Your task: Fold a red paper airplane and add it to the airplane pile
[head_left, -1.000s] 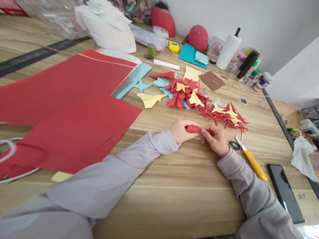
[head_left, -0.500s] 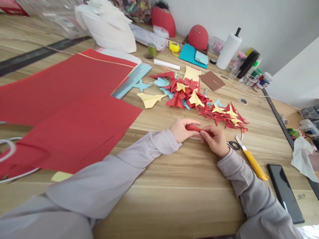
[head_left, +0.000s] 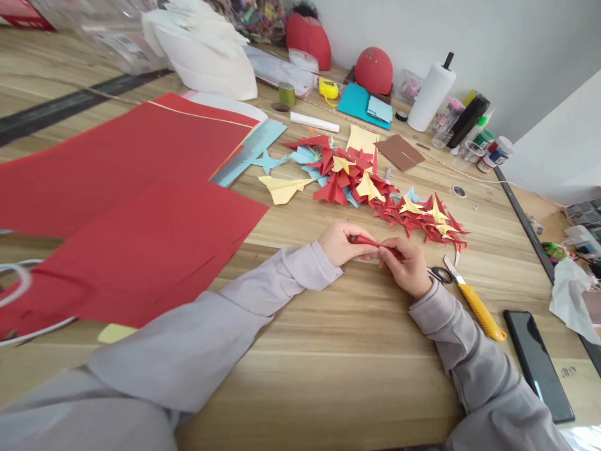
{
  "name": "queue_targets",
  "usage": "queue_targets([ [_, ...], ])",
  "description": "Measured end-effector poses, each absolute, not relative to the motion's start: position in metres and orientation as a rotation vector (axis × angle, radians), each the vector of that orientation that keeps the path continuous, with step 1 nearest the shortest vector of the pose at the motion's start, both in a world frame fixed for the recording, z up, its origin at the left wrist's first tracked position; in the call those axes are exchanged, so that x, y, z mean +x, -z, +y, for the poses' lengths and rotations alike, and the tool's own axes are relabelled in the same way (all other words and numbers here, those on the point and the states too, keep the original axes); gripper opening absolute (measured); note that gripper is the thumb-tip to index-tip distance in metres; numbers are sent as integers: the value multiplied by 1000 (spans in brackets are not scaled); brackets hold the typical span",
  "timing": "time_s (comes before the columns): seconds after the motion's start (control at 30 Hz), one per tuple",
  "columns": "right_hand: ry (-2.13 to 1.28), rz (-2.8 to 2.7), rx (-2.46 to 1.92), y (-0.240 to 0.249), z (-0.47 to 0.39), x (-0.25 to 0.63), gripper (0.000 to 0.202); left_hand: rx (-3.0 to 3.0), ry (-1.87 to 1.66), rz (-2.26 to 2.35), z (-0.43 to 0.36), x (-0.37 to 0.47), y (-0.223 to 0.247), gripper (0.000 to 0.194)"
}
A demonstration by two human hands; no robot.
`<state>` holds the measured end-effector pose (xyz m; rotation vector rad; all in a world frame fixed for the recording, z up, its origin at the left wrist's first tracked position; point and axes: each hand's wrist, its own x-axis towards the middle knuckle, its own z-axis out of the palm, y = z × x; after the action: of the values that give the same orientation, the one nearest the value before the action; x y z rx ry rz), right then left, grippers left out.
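Between both hands is a small folded piece of red paper [head_left: 365, 240], partly hidden by my fingers. My left hand [head_left: 340, 244] pinches its left part, thumb below and fingers above. My right hand [head_left: 404, 263] grips the other end, with thumb and fingertips pressed together close to the left thumb. Just beyond the hands lies a heap of folded paper planes and stars [head_left: 335, 181], mostly red with some yellow and light blue. A separate yellow paper plane [head_left: 284, 188] rests left of the heap.
Large red paper sheets [head_left: 141, 250] cover the left of the table. To the right lie black-handled scissors [head_left: 441, 274], a yellow utility knife [head_left: 479, 307] with its blade out, and a phone [head_left: 538, 366]. Bottles and a yellow tape measure [head_left: 328, 88] stand at the back.
The red paper between my hands looks narrower and flatter, its middle pinched by the fingertips. Both hands have shifted only slightly; everything else stays in place.
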<state>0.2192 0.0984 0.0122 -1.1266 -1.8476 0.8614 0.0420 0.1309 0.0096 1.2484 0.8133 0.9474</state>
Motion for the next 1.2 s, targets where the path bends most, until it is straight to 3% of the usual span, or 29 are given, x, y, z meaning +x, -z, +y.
queue_targets([
  [0.73, -866, -1864, -1147, -14, 98, 220, 22, 1281, -921, 780, 130, 41, -16, 31],
  [1.2, -847, -1814, -1173, -15, 98, 219, 26, 1077, -943, 712, 134, 38, -13, 53],
])
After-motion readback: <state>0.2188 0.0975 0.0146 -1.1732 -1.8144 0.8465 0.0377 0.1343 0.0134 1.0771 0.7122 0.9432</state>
